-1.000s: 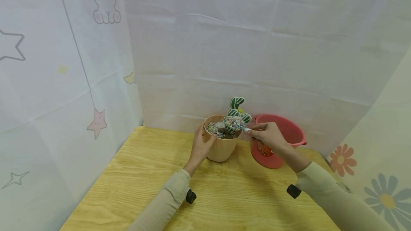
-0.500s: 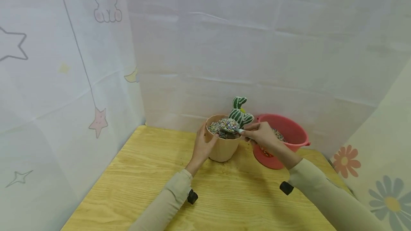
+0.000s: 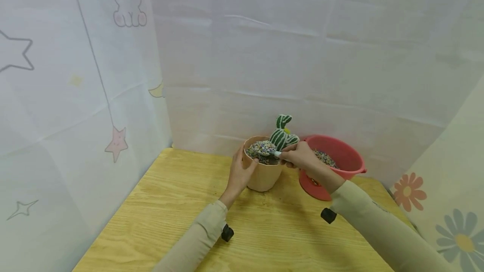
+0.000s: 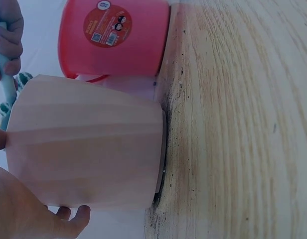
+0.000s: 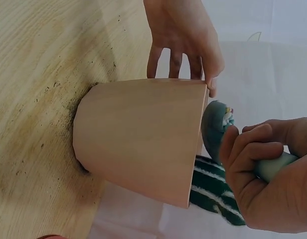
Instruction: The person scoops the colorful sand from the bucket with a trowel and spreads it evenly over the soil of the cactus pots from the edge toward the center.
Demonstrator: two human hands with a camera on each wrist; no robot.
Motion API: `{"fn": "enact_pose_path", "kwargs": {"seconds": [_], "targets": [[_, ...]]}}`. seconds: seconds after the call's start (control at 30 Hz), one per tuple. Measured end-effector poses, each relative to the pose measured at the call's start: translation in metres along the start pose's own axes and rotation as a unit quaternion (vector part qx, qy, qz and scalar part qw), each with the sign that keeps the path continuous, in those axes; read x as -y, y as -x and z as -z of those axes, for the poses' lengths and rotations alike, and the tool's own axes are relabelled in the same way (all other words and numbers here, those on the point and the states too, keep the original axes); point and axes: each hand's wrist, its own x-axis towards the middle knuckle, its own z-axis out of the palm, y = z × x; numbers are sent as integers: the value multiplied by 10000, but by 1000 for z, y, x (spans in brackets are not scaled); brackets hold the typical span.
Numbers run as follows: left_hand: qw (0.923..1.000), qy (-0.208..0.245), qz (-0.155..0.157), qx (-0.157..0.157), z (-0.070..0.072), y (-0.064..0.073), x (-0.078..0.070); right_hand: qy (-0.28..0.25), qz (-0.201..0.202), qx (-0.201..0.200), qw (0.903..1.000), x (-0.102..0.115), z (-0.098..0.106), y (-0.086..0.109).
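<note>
A peach flowerpot point(image 3: 262, 178) stands upright on the table, with a green-and-white knitted cactus point(image 3: 278, 139) rising from its back right side. My left hand point(image 3: 238, 175) holds the pot's left side, thumb at the rim and fingers along the wall. In my right hand point(image 3: 302, 157), curled fingers grip the pale teal handle point(image 5: 274, 167) of a small shovel. Its blue-green scoop point(image 5: 213, 129) is at the pot's mouth, heaped with multicoloured pebbles point(image 3: 263, 147). Much of the pot's inside is hidden beneath the scoop and behind the rim.
Right of the pot is a pink-red bucket point(image 3: 349, 162) with more pebbles point(image 3: 326, 158) inside, partly behind my right forearm. Dark specks of dirt point(image 5: 50, 88) lie on the wooden table point(image 3: 170, 209) around the pot's base. White printed cloth point(image 3: 245, 53) hangs close behind.
My right hand has moved left with the loaded shovel, from the pot's right rim to over its opening. The left hand keeps its hold on the pot.
</note>
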Motion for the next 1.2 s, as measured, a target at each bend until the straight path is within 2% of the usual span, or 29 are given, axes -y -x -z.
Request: {"fn": "enact_pose_path", "kwargs": {"seconds": [0.23,0.57,0.7,0.93,1.2], "targets": [[10000,51,5,31,-1,2,-2,-231,-107,45,9997,-1,-6,-2],[10000,-13,17,44,1,1,1,-272,2,-20,9996,-4,-7,-4],[10000,-6,-2,49,3,1,2,-328,-84,28,9994,-7,-9,-4],[10000,48,-7,27,4,2,3,-576,-170,190,9980,-10,-11,-3],[10000,42,1,72,5,2,1,-959,-281,494,9938,-7,-4,0]]}}
